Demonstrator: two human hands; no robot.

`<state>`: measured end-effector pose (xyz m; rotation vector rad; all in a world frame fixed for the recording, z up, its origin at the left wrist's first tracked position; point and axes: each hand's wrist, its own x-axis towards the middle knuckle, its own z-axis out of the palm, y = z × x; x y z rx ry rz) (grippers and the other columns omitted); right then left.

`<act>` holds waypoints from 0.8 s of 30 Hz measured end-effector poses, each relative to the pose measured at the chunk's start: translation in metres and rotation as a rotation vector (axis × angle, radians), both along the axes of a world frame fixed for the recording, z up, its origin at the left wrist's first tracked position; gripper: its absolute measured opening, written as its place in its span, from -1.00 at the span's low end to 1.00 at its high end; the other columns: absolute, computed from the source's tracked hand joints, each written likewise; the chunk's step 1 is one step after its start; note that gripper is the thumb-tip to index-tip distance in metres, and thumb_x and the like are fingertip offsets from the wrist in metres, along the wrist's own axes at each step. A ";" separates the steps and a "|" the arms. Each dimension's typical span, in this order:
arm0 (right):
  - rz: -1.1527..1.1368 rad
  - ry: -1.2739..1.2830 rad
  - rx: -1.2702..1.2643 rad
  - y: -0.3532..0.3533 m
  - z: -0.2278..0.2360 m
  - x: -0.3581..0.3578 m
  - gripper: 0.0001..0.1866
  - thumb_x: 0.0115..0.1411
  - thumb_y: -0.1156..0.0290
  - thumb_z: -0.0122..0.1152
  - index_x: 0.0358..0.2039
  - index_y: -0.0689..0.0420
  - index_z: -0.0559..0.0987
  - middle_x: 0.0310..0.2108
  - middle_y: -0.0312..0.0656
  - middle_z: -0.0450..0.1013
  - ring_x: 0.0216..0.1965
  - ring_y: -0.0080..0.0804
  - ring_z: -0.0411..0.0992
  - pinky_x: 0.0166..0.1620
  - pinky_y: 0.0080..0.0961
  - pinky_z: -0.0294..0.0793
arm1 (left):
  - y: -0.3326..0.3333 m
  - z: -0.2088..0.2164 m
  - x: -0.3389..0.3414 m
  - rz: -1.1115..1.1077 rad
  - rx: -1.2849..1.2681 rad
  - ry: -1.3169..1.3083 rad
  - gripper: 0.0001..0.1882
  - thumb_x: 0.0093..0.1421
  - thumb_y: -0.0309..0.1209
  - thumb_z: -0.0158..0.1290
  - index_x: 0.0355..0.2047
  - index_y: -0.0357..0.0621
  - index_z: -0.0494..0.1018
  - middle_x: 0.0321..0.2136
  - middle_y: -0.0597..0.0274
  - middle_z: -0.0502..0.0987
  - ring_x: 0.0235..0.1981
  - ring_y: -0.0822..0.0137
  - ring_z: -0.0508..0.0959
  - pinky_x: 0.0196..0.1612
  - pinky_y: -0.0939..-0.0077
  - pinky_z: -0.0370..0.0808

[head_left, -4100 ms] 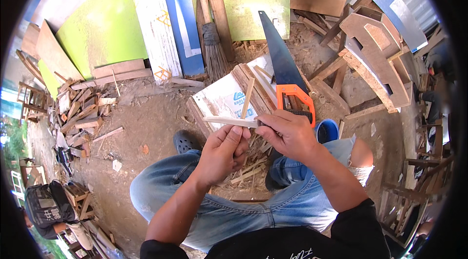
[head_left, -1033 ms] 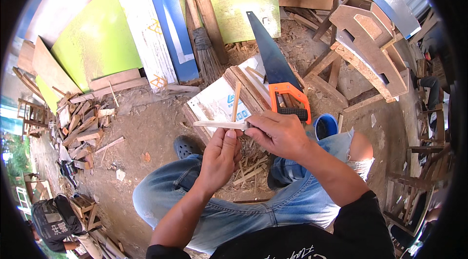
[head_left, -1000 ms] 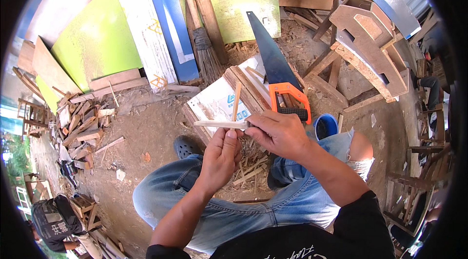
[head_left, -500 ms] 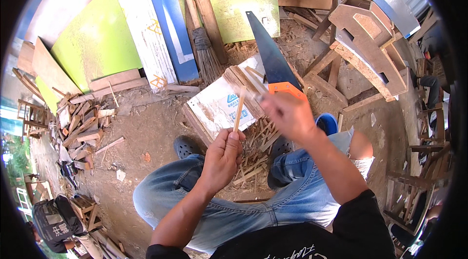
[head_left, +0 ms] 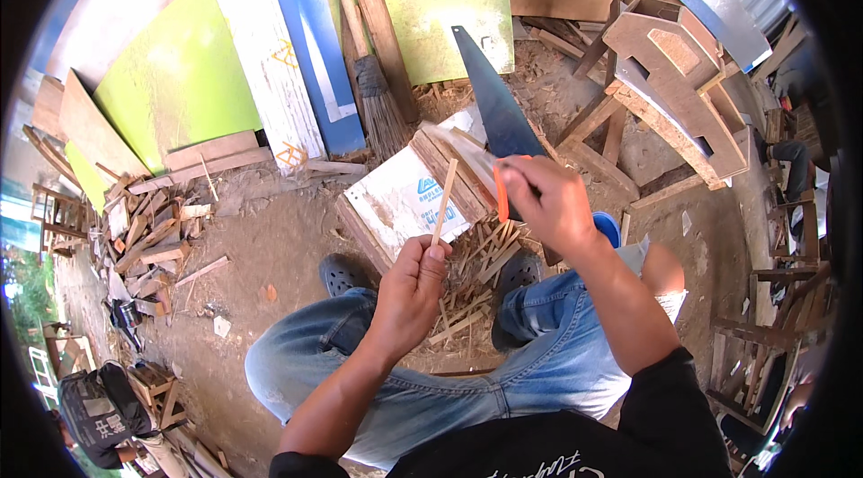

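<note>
Nearest us, a black short-sleeved shirt [head_left: 503, 446], and below it a pair of faded blue jeans [head_left: 378, 402], knees wide apart. Up over the lap comes the left hand [head_left: 413, 289], and it's pinching the near end of a thin, pale wooden stick [head_left: 444, 204] between thumb and fingers! That stick points away, tilted slightly right, over the work block. To the right, the right hand [head_left: 550, 204] is curled around the grip of a knife with a light-coloured blade [head_left: 467, 147]; the blade, badly blurred, reaches left, close to the stick's far tip. Touching or apart? The blur won't let me tell.

Between the feet, in dark perforated clogs [head_left: 346, 272], lies a litter of pale wood shavings [head_left: 463, 316]. Just beyond sits a white-topped wooden block with blue printing [head_left: 387, 208]. On its right, a handsaw with a dark blade and orange handle [head_left: 502, 109], its handle partly hidden behind the right hand, and a blue plastic bucket [head_left: 609, 228] peeks out beside the right forearm.

Farther left, a heap of broken brown wood scraps [head_left: 148, 231]. At the far side, a wooden-handled straw broom [head_left: 385, 114] leans before a lime-green sheet [head_left: 431, 6], while a brown angular wooden frame [head_left: 670, 87] stands far right.
</note>
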<state>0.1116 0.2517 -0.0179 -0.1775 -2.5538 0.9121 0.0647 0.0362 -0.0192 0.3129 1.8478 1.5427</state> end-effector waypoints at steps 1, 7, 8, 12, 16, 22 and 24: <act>-0.037 0.012 -0.008 0.002 0.001 0.001 -0.87 0.24 0.30 0.24 -0.28 0.06 0.61 -0.51 -0.22 0.49 -0.53 -0.24 0.49 -0.44 -0.35 0.48 | 0.000 -0.001 -0.001 0.026 0.019 -0.038 -0.74 0.46 -0.28 -0.12 -0.12 -0.25 0.39 -0.50 0.38 0.36 -0.47 0.56 0.31 -0.39 0.58 0.34; 0.124 0.026 0.100 -0.012 -0.002 0.003 -0.82 0.23 0.30 0.28 -0.24 0.12 0.62 -0.46 -0.15 0.52 -0.47 -0.22 0.52 -0.39 -0.37 0.52 | 0.002 -0.003 -0.001 0.036 -0.030 0.015 -0.73 0.45 -0.27 -0.10 -0.08 -0.26 0.39 -0.48 0.36 0.37 -0.45 0.56 0.31 -0.37 0.59 0.35; 0.101 0.044 0.078 -0.003 -0.001 -0.003 -0.80 0.23 0.32 0.29 -0.22 0.16 0.63 -0.46 -0.10 0.53 -0.46 -0.20 0.52 -0.37 -0.38 0.52 | 0.002 -0.003 -0.001 0.016 -0.027 0.071 -0.74 0.46 -0.26 -0.11 -0.09 -0.22 0.38 -0.50 0.40 0.35 -0.50 0.60 0.29 -0.44 0.63 0.30; -0.189 0.075 -0.020 0.011 0.001 -0.005 -0.79 0.27 0.30 0.26 -0.23 0.18 0.63 -0.46 -0.08 0.52 -0.48 -0.20 0.51 -0.37 -0.41 0.51 | 0.001 -0.003 0.000 0.008 0.006 0.044 -0.74 0.45 -0.26 -0.10 -0.09 -0.23 0.38 -0.49 0.42 0.35 -0.49 0.61 0.28 -0.43 0.64 0.30; 0.277 0.070 0.083 -0.005 -0.001 0.006 -0.80 0.23 0.29 0.29 -0.23 0.14 0.64 -0.48 -0.10 0.51 -0.49 -0.23 0.50 -0.40 -0.39 0.50 | 0.003 -0.006 -0.001 0.036 0.044 0.047 -0.75 0.45 -0.24 -0.10 -0.10 -0.16 0.37 -0.52 0.49 0.32 -0.58 0.66 0.26 -0.54 0.71 0.24; -0.075 0.020 -0.011 0.007 0.002 -0.005 -0.79 0.28 0.30 0.21 -0.22 0.17 0.62 -0.50 -0.09 0.49 -0.51 -0.24 0.48 -0.42 -0.40 0.49 | 0.000 -0.003 0.000 0.023 0.027 0.070 -0.76 0.44 -0.25 -0.07 -0.08 -0.16 0.37 -0.51 0.50 0.34 -0.56 0.68 0.26 -0.54 0.73 0.24; -0.083 0.107 -0.005 0.007 0.004 -0.004 -0.79 0.27 0.29 0.23 -0.21 0.16 0.62 -0.50 -0.12 0.50 -0.52 -0.25 0.49 -0.43 -0.40 0.50 | 0.001 -0.003 -0.001 0.037 0.050 0.046 -0.77 0.44 -0.27 -0.06 -0.07 -0.18 0.37 -0.49 0.50 0.35 -0.54 0.69 0.26 -0.51 0.74 0.24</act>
